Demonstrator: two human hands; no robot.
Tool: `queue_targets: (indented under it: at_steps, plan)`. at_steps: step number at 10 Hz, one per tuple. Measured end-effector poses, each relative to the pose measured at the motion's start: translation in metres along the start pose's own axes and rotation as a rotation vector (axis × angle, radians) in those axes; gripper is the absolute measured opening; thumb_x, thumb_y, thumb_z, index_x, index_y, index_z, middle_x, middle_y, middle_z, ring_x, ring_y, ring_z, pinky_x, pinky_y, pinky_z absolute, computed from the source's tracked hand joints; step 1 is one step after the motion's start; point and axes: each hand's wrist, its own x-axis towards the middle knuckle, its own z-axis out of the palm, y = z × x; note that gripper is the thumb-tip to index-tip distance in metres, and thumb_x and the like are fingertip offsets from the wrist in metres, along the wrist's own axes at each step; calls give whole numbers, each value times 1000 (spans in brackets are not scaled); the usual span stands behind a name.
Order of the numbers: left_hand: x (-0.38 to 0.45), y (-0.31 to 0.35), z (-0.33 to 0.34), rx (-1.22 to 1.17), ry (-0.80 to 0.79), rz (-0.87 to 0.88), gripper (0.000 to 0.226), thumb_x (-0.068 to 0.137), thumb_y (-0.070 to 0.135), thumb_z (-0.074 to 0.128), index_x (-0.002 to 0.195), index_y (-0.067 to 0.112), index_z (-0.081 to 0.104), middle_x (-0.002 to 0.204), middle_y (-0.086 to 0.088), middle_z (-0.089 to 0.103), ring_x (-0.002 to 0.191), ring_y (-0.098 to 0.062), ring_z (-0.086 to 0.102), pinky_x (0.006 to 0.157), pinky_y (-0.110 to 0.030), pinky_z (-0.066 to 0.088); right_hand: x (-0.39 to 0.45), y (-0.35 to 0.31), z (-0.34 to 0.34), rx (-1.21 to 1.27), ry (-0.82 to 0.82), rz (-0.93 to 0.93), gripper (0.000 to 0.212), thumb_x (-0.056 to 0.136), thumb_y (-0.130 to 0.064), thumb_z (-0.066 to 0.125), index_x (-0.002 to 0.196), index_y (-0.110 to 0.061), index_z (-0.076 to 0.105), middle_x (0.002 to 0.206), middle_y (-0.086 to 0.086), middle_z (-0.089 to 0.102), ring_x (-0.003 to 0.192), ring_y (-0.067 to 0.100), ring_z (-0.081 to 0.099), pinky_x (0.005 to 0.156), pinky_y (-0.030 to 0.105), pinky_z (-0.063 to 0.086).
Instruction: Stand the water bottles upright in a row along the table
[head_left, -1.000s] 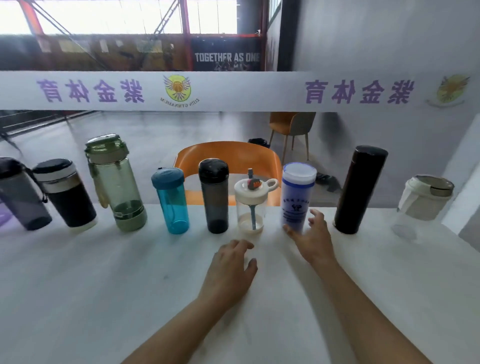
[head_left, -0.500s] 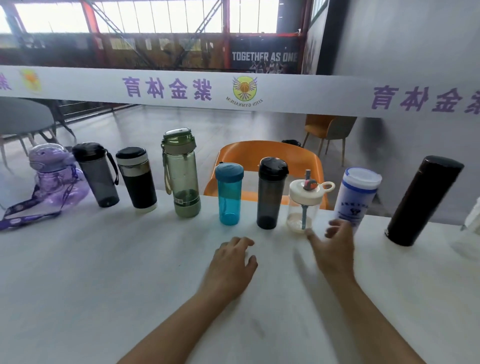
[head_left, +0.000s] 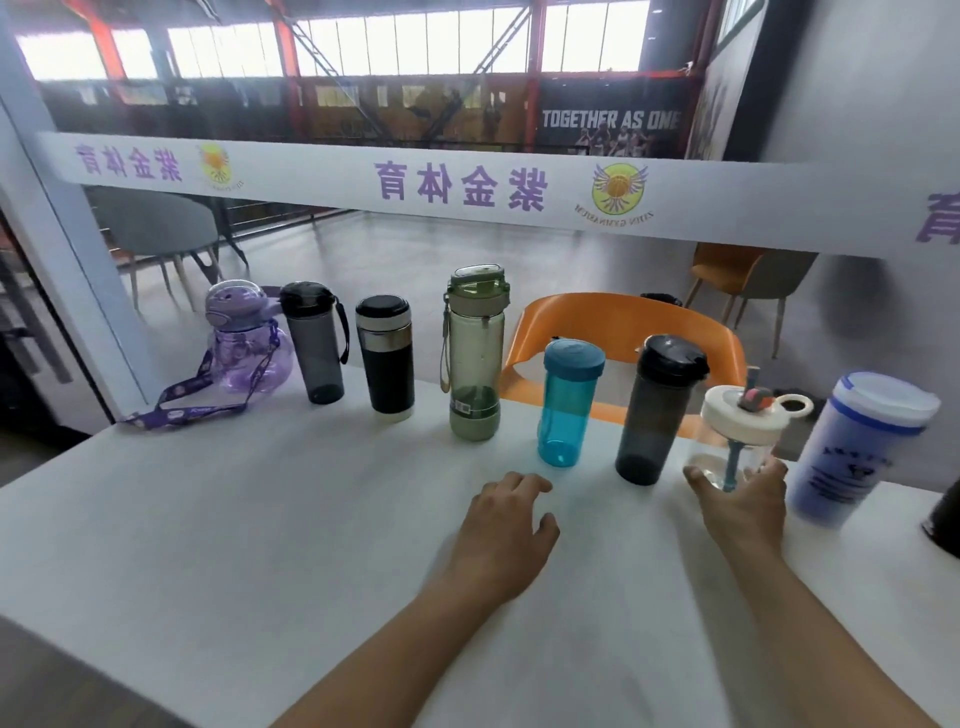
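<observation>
Hands nearest: left hand (head_left: 506, 535) flat on the white desk (head_left: 260, 545), fingers loosely curled, holding nothing; right hand (head_left: 743, 506) half open, cupped around the base of the clear straw cup (head_left: 737, 441). Bottles upright in a row beyond, right to left: blue-white tumbler (head_left: 857, 447), straw cup, smoke bottle (head_left: 657, 408), teal bottle (head_left: 566, 402), green bottle (head_left: 475, 353), black flask (head_left: 387, 356), grey bottle (head_left: 314, 343), purple jug (head_left: 244, 338). Orange chair (head_left: 623, 327) behind.
</observation>
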Motion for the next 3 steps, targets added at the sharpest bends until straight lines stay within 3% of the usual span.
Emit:
queue_targets:
  at_steps: [1, 2, 3]
  plan:
    - [-2, -2, -6, 2, 2, -6, 40, 94, 32, 55, 134, 28, 50, 136, 5, 54, 122, -15, 49, 107, -30, 40, -6, -7, -7, 13, -17, 17, 93, 72, -34, 84, 142, -4, 31, 141, 21, 47, 128, 40, 48, 99, 46, 42]
    - [-5, -4, -18, 1, 43, 12, 41, 94, 31, 56, 135, 26, 51, 135, 5, 55, 121, -15, 51, 106, -32, 42, -33, -19, -18, 5, -27, 24, 89, 75, -30, 82, 144, -4, 33, 137, 20, 52, 120, 39, 54, 91, 40, 44]
    - [-12, -3, -27, 11, 38, 14, 41, 94, 31, 56, 134, 25, 51, 134, 3, 56, 120, -15, 52, 105, -34, 43, -53, -21, -25, 22, -79, 21, 74, 78, -25, 78, 139, -7, 40, 128, 15, 58, 106, 33, 58, 81, 35, 43]
